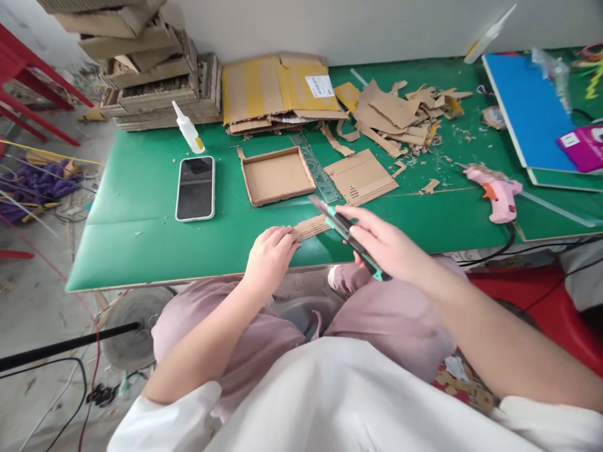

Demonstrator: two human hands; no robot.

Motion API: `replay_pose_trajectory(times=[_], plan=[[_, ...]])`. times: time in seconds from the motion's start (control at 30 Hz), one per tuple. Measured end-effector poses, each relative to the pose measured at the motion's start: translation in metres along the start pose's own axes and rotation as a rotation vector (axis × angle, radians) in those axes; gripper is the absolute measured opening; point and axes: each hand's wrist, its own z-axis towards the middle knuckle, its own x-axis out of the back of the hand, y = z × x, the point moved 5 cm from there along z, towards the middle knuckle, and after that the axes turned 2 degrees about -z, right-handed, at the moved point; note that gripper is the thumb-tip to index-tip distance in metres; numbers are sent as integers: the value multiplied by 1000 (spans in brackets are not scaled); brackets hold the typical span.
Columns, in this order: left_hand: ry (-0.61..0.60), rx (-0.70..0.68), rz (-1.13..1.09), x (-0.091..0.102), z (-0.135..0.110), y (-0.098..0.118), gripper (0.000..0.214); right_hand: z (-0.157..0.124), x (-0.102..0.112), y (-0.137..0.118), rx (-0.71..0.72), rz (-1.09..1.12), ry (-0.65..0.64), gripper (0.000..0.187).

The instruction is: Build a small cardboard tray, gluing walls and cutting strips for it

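Observation:
My right hand [377,238] is wrapped round a black and teal utility knife [353,242], its blade out and pointing up and to the left. Under the knife lies a narrow cardboard strip [311,227] near the table's front edge. The fingers of my left hand [271,254] are closed on the strip's left end. Just beyond are a shallow cardboard tray [277,176], a clear ruler [316,164] and a flat square piece of cardboard [362,177].
On the green table [141,245] stand a white glue bottle [189,130], a phone [195,188], a pink glue gun [494,191] and a blue board [532,113]. Cardboard scraps [396,113], a taped cardboard piece [277,91] and a cardboard stack [151,75] lie at the back.

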Motion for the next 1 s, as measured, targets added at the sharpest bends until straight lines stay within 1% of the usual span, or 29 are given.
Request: replay_pose_trajectory(times=[0.07,0.13,0.2,0.3,0.4,0.6,0.83,1.0], plan=[[50,-50,32,4,-4,8,13,-11,-19,-2,6,-53,-33,47],[56,-85,65,6,-8,16,15,-21,-32,-1,51,-125,-4,48],[31,-107,69,6,-14,23,18,-29,-41,4,88,-198,48,48],[-27,-60,27,2,-22,25,23,-38,-49,11,124,-287,108,47],[-62,-5,21,0,-27,24,23,-43,-52,12,179,-348,124,46],[-88,10,58,0,-27,25,24,-46,-52,7,278,-468,113,45],[-82,21,31,1,-25,28,26,-48,-59,11,265,-519,116,47],[-52,-5,94,3,-24,30,23,-48,-58,11,276,-519,121,47]])
